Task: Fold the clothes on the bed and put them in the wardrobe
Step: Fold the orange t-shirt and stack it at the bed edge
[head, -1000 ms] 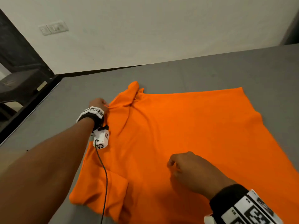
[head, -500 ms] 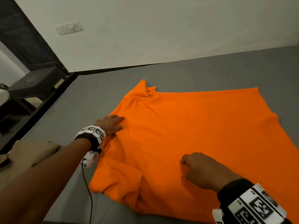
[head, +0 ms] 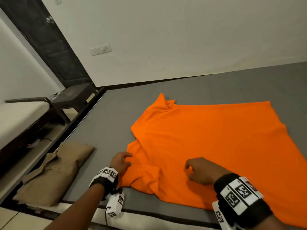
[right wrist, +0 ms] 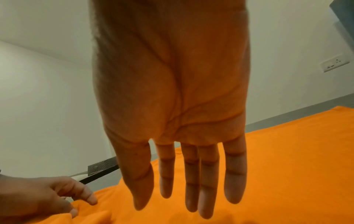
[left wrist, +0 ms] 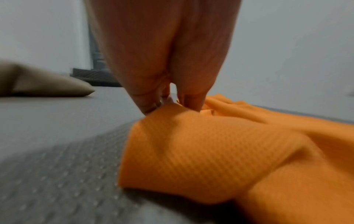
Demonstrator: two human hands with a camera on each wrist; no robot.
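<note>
Orange knit shirt (head: pixel 207 143) spread across the grey bed (head: pixel 116 117), its far left corner bunched into a small peak, its near left part rumpled into folds beside the bed's near edge. Ribbed weave plain in the left wrist view.

Left hand (head: pixel 120 162) at the shirt's near left edge: fingers curled, thumb and fingertips pinching a fold of the orange cloth, seen close in the left wrist view (left wrist: pixel 168 106). Cloth rises in a ridge under the pinch.

Right hand (head: pixel 201 170) over the shirt's near middle, to the right of the left hand. The right wrist view shows its fingers (right wrist: pixel 206 181) straight and slightly spread, pointing down at the cloth, nothing held; whether the tips touch the fabric I cannot tell.

Folded tan garment (head: pixel 54 171) on the bed's near left corner, well apart from the orange shirt. Both wrists wear black bands with black-and-white marker tiles (head: pixel 108 172).

Off the bed's left side: a dark slatted stool (head: pixel 73 97) against a black door (head: pixel 48 42); white switch plate (head: pixel 100 49) on the far wall
</note>
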